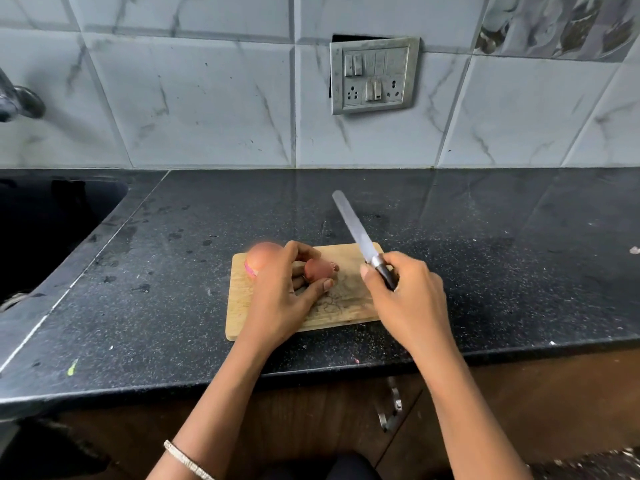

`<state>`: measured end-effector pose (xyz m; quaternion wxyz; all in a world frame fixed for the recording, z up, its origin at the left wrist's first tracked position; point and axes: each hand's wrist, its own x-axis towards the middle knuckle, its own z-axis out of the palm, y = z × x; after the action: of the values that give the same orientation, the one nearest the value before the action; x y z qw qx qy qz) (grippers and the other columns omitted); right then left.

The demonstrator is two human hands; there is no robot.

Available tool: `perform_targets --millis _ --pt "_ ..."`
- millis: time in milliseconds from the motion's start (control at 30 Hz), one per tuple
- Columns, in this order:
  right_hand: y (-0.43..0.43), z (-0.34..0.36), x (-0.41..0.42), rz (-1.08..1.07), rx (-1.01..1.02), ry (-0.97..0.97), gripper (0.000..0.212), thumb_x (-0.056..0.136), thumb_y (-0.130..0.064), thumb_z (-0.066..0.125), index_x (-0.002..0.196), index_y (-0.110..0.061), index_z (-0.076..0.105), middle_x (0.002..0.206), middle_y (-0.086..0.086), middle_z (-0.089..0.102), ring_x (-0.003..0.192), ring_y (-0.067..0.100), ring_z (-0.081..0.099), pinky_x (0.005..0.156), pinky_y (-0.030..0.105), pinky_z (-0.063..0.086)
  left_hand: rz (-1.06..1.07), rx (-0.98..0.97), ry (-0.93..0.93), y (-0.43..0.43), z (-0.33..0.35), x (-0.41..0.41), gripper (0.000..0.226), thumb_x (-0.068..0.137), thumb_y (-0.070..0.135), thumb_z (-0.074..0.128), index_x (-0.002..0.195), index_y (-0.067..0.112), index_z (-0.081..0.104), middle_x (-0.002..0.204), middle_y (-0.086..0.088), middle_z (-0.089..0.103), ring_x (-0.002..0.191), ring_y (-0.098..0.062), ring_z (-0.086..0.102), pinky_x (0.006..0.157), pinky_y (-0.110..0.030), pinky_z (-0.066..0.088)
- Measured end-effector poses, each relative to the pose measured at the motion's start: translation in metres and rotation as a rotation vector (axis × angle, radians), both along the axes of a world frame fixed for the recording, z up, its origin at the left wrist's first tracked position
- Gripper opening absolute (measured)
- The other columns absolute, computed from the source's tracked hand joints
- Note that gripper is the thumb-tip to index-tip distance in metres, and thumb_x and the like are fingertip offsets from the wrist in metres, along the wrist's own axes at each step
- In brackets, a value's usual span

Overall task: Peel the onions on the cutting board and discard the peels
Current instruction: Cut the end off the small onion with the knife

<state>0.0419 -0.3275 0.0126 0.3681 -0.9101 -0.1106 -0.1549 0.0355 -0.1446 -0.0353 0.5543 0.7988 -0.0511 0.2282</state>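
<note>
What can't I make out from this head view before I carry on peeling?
- Small onion: its near side is hidden by the left hand, whose fingers curl round it.
- Larger onion: its right part is behind that hand.
- Knife handle: mostly covered by the right hand.
- Sink: cut off by the left edge, and its inside is too dark to read.

Black speckled counter (pixel 485 271) with a wooden board (pixel 346 306) at centre frame.

The counter runs the full width below the tiled wall, with a dark sink (pixel 52 230) sunk in at the left. The board lies flat near the front edge. A small green scrap (pixel 72 367) sits at lower left, a pale bit (pixel 634 250) at the far right edge, and a tiny pink fleck (pixel 356 360) just in front of the board.
</note>
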Motion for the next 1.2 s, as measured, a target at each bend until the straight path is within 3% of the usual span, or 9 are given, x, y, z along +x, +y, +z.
perform_targets --millis 100,267,367,467,567,633,700,900,1200 --pt "0.008 -0.005 0.029 0.029 0.133 0.057 0.036 0.094 -0.039 0.069 0.068 -0.02 0.054 0.054 -0.008 0.049 0.052 0.012 0.046 0.05 0.03 0.031 -0.002 0.052 -0.011 0.001 0.0 0.0 0.043 0.086 0.006 0.079 0.124 0.011 0.059 0.118 0.003 0.064 0.106 -0.002 0.068 0.089 -0.021 0.058" --pt "0.027 -0.012 0.044 0.201 0.53 0.348 0.023 0.08 -0.041 0.084 0.084 -0.019 0.078 0.05 -0.006 0.053 0.045 0.012 0.046 0.042 0.026 0.035 0.059 0.178 -0.05 0.006 -0.004 0.001 0.044 0.089 0.02 0.077 0.13 0.021 0.061 0.12 0.01 0.06 0.113 -0.008 0.062 0.097 -0.039 0.057" --pt "0.033 -0.02 0.041 0.244 0.656 0.47 0.026 0.083 -0.032 0.083 0.092 -0.008 0.078 0.052 0.008 0.053 0.039 0.011 0.043 0.035 0.02 0.027 0.078 0.215 -0.076 0.007 -0.004 0.001 0.041 0.087 0.024 0.075 0.127 0.023 0.063 0.116 0.017 0.057 0.112 -0.009 0.061 0.095 -0.044 0.056" --pt "0.036 -0.028 0.042 0.206 0.727 0.46 0.023 0.085 -0.029 0.082 0.086 -0.006 0.077 0.052 0.007 0.056 0.047 0.017 0.046 0.036 0.021 0.027 0.081 0.185 -0.061 0.006 -0.005 0.002 0.04 0.087 0.017 0.079 0.124 0.018 0.064 0.114 0.012 0.059 0.109 -0.01 0.064 0.091 -0.042 0.059" --pt "0.04 -0.031 0.042 0.139 0.646 0.362 0.025 0.088 -0.031 0.079 0.077 -0.009 0.074 0.05 0.005 0.06 0.043 0.012 0.05 0.039 0.022 0.035 0.067 0.136 -0.032 0.003 -0.006 0.003 0.04 0.086 0.01 0.08 0.122 0.012 0.062 0.111 0.005 0.067 0.104 -0.007 0.068 0.089 -0.038 0.061" --pt "0.045 -0.036 0.042 0.065 0.474 0.209 0.034 0.09 -0.034 0.075 0.07 -0.007 0.069 0.054 0.006 0.062 0.047 0.015 0.053 0.046 0.033 0.043 0.064 0.126 -0.014 0.003 -0.008 0.003 0.04 0.085 0.006 0.081 0.12 0.01 0.062 0.107 0.006 0.071 0.101 -0.004 0.07 0.089 -0.037 0.061" --pt "0.049 -0.043 0.04 0.007 0.334 0.069 0.041 0.092 -0.036 0.071 0.065 -0.008 0.06 0.058 0.006 0.058 0.056 0.022 0.05 0.053 0.037 0.036 0.07 0.146 -0.017 0.002 -0.01 0.004 0.04 0.084 0.008 0.082 0.119 0.013 0.063 0.105 0.007 0.072 0.1 -0.006 0.071 0.089 -0.038 0.061" --pt "0.056 -0.048 0.035 -0.037 0.26 -0.112 0.034 0.097 -0.035 0.065 0.072 -0.017 0.051 0.067 -0.002 0.052 0.064 0.019 0.046 0.061 0.03 0.028 0.078 0.197 -0.046 0.0 -0.008 0.003 0.039 0.082 0.027 0.074 0.117 0.013 0.063 0.106 0.007 0.072 0.099 -0.008 0.07 0.085 -0.042 0.06" --pt "0.062 -0.047 0.029 -0.089 0.176 -0.321 0.027 0.097 -0.028 0.065 0.079 -0.013 0.052 0.074 0.001 0.056 0.066 0.025 0.05 0.062 0.032 0.03 0.051 0.183 -0.064 0.0 -0.005 0.001 0.039 0.082 0.023 0.069 0.12 0.014 0.064 0.11 0.009 0.071 0.103 -0.008 0.069 0.089 -0.042 0.059"
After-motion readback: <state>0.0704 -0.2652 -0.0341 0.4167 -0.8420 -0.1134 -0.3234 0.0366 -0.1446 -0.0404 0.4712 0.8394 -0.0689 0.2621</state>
